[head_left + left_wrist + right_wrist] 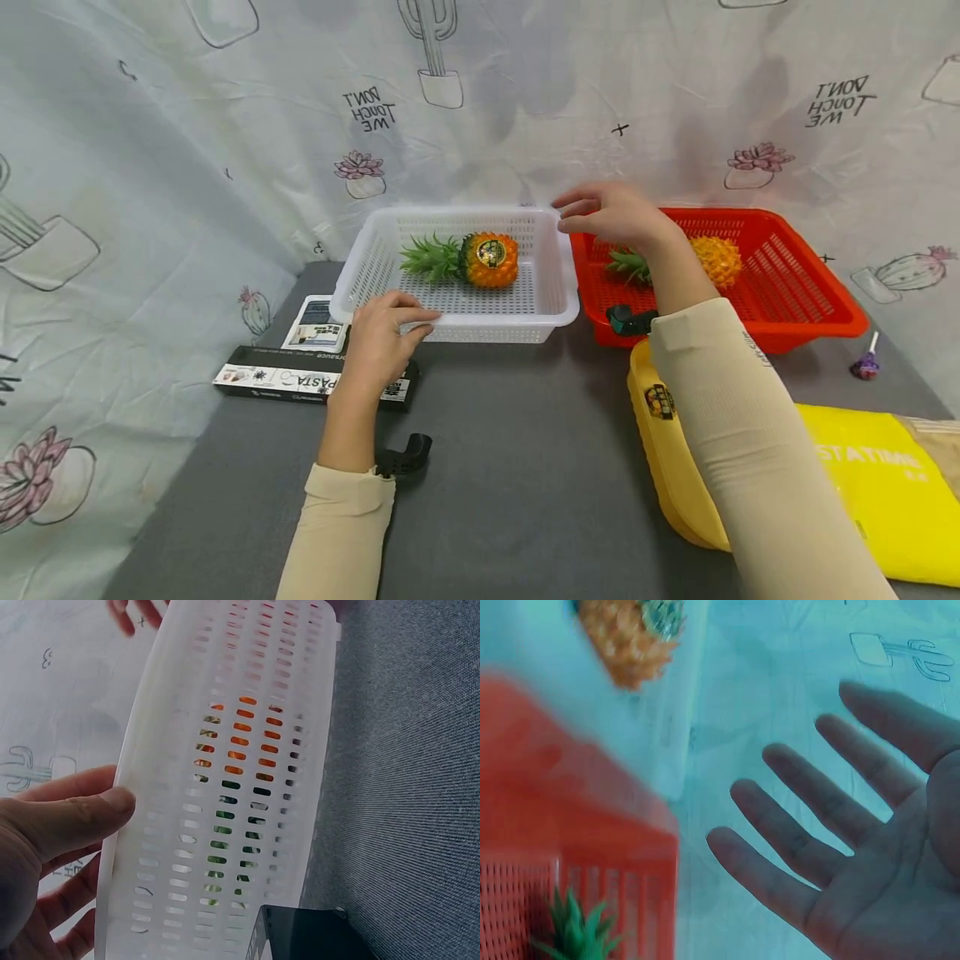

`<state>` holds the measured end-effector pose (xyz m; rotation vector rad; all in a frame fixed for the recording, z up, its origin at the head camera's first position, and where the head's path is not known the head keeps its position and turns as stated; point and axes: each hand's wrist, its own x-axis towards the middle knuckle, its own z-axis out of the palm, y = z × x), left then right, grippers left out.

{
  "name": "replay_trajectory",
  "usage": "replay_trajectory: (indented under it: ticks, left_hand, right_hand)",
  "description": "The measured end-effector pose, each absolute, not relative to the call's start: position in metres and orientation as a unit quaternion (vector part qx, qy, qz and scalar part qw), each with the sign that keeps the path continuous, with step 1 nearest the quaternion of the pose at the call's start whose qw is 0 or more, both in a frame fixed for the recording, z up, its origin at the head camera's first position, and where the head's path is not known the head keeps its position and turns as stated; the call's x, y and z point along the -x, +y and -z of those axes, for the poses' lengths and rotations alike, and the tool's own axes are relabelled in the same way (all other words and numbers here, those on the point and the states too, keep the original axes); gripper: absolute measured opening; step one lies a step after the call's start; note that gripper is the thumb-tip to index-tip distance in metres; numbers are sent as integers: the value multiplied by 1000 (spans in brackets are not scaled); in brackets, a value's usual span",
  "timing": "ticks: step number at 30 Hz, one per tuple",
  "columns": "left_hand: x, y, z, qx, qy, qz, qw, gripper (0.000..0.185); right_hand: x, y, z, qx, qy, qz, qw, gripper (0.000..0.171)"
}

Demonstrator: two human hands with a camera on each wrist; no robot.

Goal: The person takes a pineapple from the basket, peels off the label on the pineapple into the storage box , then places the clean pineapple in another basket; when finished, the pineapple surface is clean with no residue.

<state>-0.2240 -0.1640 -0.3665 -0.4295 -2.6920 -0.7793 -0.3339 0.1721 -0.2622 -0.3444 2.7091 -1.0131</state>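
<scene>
A white plastic basket (450,327) with slotted walls stands on the grey table against the curtain. Inside it a pineapple (491,271) lies on its side, its green leaves toward the left. My left hand (382,337) pinches the basket's front rim; the left wrist view shows the thumb (97,814) on the outer side and the fingers over the rim. At the back right corner of the white basket my right hand (618,218) hovers, and in the right wrist view its fingers are spread with nothing in the palm.
A red basket (806,312) with another pineapple (716,260) stands at the right, partly behind my right arm. Near it are a yellow case (667,450), a yellow bag (870,483) and a purple lollipop (866,365). A black pasta box (281,375) and a white packet (315,325) lie left.
</scene>
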Motion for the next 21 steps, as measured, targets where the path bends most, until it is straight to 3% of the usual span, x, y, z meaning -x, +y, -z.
replay_trajectory:
  ticks: [9,21]
  left_hand:
    - [223,-164,366,149,-937,273,157,22]
    - [222,-165,367,152,-930,287,172,20]
  right_hand:
    - [354,138,278,180,902,356,166,48]
    - [379,106,288,180,917,291,205,53]
